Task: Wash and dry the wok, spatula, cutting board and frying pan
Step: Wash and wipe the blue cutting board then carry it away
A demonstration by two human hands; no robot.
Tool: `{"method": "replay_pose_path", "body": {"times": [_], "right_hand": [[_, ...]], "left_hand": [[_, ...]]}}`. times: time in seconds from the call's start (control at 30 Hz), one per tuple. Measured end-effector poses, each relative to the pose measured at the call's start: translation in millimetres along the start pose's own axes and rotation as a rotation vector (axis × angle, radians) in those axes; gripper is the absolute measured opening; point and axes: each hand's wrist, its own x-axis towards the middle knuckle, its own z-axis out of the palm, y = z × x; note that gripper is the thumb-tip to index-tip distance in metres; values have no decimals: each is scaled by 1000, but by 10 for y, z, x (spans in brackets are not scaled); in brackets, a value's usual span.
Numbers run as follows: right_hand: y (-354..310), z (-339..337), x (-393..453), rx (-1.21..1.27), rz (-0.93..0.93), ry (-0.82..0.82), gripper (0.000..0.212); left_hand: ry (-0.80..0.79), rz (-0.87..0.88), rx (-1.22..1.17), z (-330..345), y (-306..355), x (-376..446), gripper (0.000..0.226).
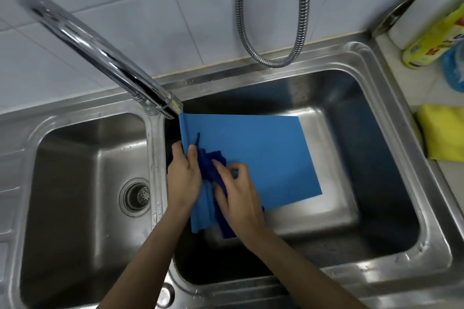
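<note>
Fingers [192,152] of our left hand [183,178] clamp the board's [251,153] left edge, thumb on top, at frame centre in the right sink [391,158] basin. Our right hand [236,193] presses a dark blue cloth [209,165] onto it, fingers bent. Faucet [100,50] reaches from upper left.

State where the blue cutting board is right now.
In the head view, the cutting board lies in the right sink basin, its left edge under the tap, gripped by the left hand.
</note>
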Motion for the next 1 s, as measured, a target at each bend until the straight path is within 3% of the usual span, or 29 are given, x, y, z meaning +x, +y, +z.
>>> {"method": "replay_pose_path", "body": {"times": [0.1, 0.23, 0.3, 0.37, 0.53, 0.67, 0.77, 0.9, 0.93, 1.0], "right_hand": [[563, -57, -59, -80, 79, 61, 45], [1454, -246, -66, -47, 629, 96, 36], [1612, -302, -35, -50, 782, 93, 32], [1434, -250, 47, -22, 726, 101, 33], [234, -4, 224, 185, 260, 56, 43], [-113, 33, 276, 111, 0, -40, 44], [250, 13, 234, 46, 77, -53, 42], [1001, -125, 127, -22, 405, -11, 39], [1138, -166, 85, -39, 463, -11, 38], [1242, -198, 6, -61, 510, -41, 36]], "left_hand": [[24, -4, 20, -163, -40, -75, 16], [64, -27, 30, -263, -108, -197, 11], [79, -32, 30, -265, -116, -240, 11], [90, -26, 32, -247, -94, -240, 16], [67, -11, 53, -227, -79, -191, 23], [6, 94, 205, -392, -170, -177, 19], [-20, 139, 375, -588, -233, -163, 24], [-86, 220, 356, -767, -233, -314, 64], [-98, 282, 402, -806, -252, -345, 60], [-104, 461, 505, -887, -288, -343, 28]]}}
